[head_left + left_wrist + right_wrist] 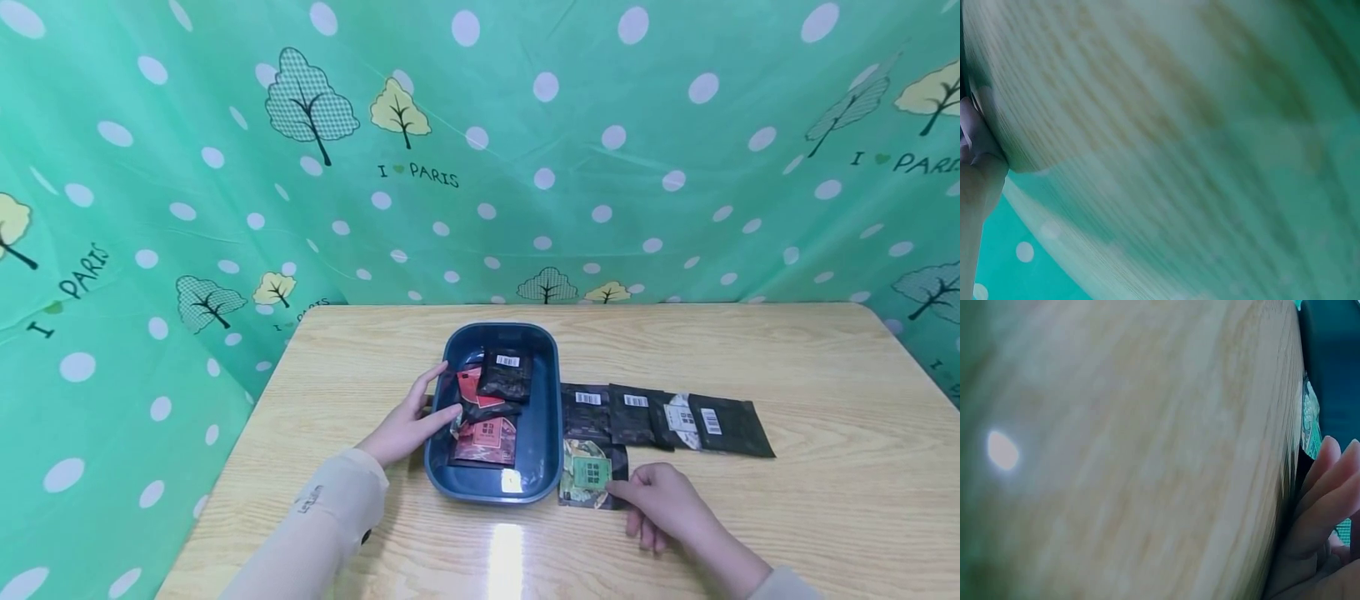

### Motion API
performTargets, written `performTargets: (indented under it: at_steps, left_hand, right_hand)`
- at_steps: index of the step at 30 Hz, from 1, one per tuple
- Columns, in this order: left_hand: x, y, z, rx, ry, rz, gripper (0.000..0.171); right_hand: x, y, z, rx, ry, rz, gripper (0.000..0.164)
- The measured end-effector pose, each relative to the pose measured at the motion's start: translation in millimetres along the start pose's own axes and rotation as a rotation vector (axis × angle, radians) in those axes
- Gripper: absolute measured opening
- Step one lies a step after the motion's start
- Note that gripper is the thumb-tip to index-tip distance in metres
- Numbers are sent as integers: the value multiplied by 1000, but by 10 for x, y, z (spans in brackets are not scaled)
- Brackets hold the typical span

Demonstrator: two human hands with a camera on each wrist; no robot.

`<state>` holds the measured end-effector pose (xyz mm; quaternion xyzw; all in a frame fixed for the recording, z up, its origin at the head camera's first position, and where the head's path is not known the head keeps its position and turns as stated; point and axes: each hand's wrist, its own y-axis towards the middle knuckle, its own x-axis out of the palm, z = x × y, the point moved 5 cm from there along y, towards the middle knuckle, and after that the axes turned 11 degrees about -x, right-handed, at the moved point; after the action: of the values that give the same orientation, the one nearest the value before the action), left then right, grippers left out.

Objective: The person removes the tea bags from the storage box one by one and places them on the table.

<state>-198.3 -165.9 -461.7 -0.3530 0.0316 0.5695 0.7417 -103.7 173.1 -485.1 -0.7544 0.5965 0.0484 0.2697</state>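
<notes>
A dark blue plastic bin (542,417) stands on the table. My left hand (411,421) holds its left side, thumb reaching over the rim and the other fingers along the outside. Inside lie several flat sachets, among them a black sachet (506,385) with a barcode, a red-labelled sachet (472,390) and a pinkish-red sachet (486,442). To the right of the bin, my right hand (667,504) pinches the right edge of a green-labelled sachet (585,473), its thumb on top. In the right wrist view, this hand's fingertips are right at the sachet.
Beyond the green-labelled sachet, a row of overlapping black sachets (731,425) runs rightward from the bin, several with barcodes up. The wood-grain table (847,467) ends at the back against a green dotted curtain (480,192). Lamp glare (506,558) shines near the front.
</notes>
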Motion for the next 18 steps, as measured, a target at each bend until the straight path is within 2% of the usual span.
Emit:
performTargets:
  at_steps: [5, 10, 18]
  left_hand:
    - [-3, 6, -3, 8, 0, -3, 75]
    - [-6, 6, 0, 11, 2, -2, 75]
    - [-4, 11, -3, 4, 8, -2, 74]
  right_hand:
    - [-8, 1, 0, -11, -23, -25, 43]
    - [-16, -6, -4, -7, -41, -8, 46]
    - [-11, 3, 14, -10, -4, -37, 46]
